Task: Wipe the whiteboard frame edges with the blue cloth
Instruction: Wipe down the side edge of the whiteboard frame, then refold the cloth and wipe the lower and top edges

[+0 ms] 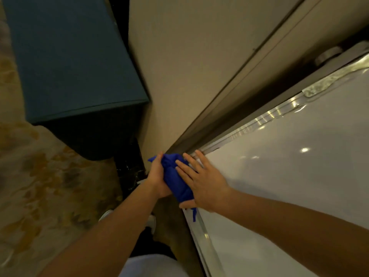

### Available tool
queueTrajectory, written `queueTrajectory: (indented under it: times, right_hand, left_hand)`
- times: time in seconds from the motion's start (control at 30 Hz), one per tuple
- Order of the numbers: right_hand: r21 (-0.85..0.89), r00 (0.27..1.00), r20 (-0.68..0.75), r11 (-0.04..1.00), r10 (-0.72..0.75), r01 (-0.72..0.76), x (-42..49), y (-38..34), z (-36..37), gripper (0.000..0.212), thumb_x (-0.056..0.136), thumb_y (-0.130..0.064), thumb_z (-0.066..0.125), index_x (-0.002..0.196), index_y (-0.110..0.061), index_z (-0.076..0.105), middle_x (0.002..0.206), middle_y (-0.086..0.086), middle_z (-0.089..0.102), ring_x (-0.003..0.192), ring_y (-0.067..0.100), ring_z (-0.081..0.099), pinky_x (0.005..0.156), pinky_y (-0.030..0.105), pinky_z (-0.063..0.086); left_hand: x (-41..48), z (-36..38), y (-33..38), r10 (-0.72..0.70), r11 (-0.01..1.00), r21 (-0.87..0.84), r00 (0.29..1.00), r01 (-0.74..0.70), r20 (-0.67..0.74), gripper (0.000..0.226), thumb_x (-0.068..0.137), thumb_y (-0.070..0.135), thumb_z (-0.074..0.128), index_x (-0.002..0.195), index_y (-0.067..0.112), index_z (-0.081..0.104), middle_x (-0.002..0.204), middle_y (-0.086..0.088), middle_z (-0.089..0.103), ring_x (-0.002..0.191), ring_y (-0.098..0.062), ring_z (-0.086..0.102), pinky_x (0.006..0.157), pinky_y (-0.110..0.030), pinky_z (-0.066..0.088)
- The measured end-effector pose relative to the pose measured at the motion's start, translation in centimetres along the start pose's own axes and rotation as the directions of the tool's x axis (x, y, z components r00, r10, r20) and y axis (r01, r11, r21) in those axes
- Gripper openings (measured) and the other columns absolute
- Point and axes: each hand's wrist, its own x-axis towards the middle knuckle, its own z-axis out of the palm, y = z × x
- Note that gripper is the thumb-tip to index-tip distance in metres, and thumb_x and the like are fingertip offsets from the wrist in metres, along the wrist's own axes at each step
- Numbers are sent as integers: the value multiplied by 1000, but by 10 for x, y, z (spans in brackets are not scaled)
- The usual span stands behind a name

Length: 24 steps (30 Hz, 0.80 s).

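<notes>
Blue cloth bunched over the corner of the whiteboard frame, pressed between both hands. Left hand curled round the cloth's left side, fingers closed on the fabric, thumb up near the corner's tip. Right hand spread flat and open, fingers splayed, palm against the cloth's right side, fingertips reaching onto the glossy white whiteboard just inside the frame. Loose tail of cloth hanging under the right palm against the metal edge. Off to the left, teal upholstered furniture on patterned carpet.
</notes>
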Motion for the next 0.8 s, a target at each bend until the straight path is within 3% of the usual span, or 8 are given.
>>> queueTrajectory:
  times: [0.17, 0.27, 0.37, 0.43, 0.5, 0.6, 0.7, 0.8]
  right_hand:
    - [5, 994, 62, 996, 94, -94, 6, -6, -28, 82, 97, -64, 23, 154, -14, -9, 164, 9, -11, 148, 34, -21, 114, 59, -18]
    - [-44, 985, 66, 987, 157, -155, 4, 7, -42, 75, 99, -53, 30, 155, -14, -3, 165, 8, -5, 148, 35, -19, 113, 62, -19]
    - [-29, 963, 37, 964, 267, -266, 5, 23, -57, 73, 99, -52, 31, 155, -13, 6, 165, 8, 3, 149, 36, -15, 110, 63, -22]
    - [74, 945, -37, 944, 325, -321, 7, 25, -63, 75, 98, -49, 36, 155, -11, 5, 165, 10, 4, 150, 35, -11, 111, 60, -23]
    - [312, 938, -114, 908, 328, -280, 8, 18, -64, 89, 93, -41, 52, 155, -16, -7, 165, 14, 1, 151, 33, -7, 117, 53, -12]
    - [681, 923, -153, 714, 353, -160, 3, 8, -72, 108, 82, -30, 71, 153, -35, -10, 164, 14, 5, 148, 37, 7, 120, 49, 19]
    - [905, 937, -81, 419, 340, -74, -6, 25, -93, 98, 72, -44, 82, 152, -37, 25, 154, 0, 23, 138, 21, 27, 112, 36, 33]
    - [995, 937, 56, 56, 343, -80, -16, 43, -115, 83, 67, -39, 88, 140, -39, 46, 129, -20, 44, 119, 6, 47, 102, 28, 45]
  left_hand:
    - [-13, 13, 30, 0, 989, 144, 997, 12, -81, 53, 99, 47, 40, 124, 8, 63, 123, -17, 66, 115, -30, 61, 105, -44, 42]
    - [-26, 21, 46, 143, 954, 267, 990, -139, 4, 41, 101, 34, 44, 124, 5, 61, 121, -18, 67, 113, -32, 62, 94, -45, 50]
    - [-35, 35, 55, 288, 853, 439, 956, -282, 54, 31, 98, 10, 50, 127, 3, 57, 121, -19, 66, 111, -34, 63, 97, -49, 51]
    - [-35, 45, 59, 377, 771, 525, 923, -359, 77, 31, 95, 1, 50, 125, 2, 57, 121, -20, 66, 110, -34, 63, 99, -52, 49]
    - [-37, 51, 63, 361, 766, 537, 928, -354, 98, 30, 94, -4, 48, 121, 1, 60, 120, -22, 66, 108, -33, 64, 96, -49, 52]
    - [-42, 44, 69, 96, 865, 475, 982, -162, 160, 31, 93, 5, 53, 122, 2, 61, 118, -22, 67, 102, -32, 66, 81, -42, 57]
    - [-49, 27, 82, -106, 866, 499, 960, -39, 258, 26, 82, 18, 64, 102, 4, 74, 98, -18, 74, 84, -27, 73, 68, -37, 61]
    - [-56, 21, 94, -179, 836, 544, 902, -72, 394, 30, 75, 21, 76, 101, 8, 75, 101, -17, 73, 87, -27, 72, 73, -38, 61]
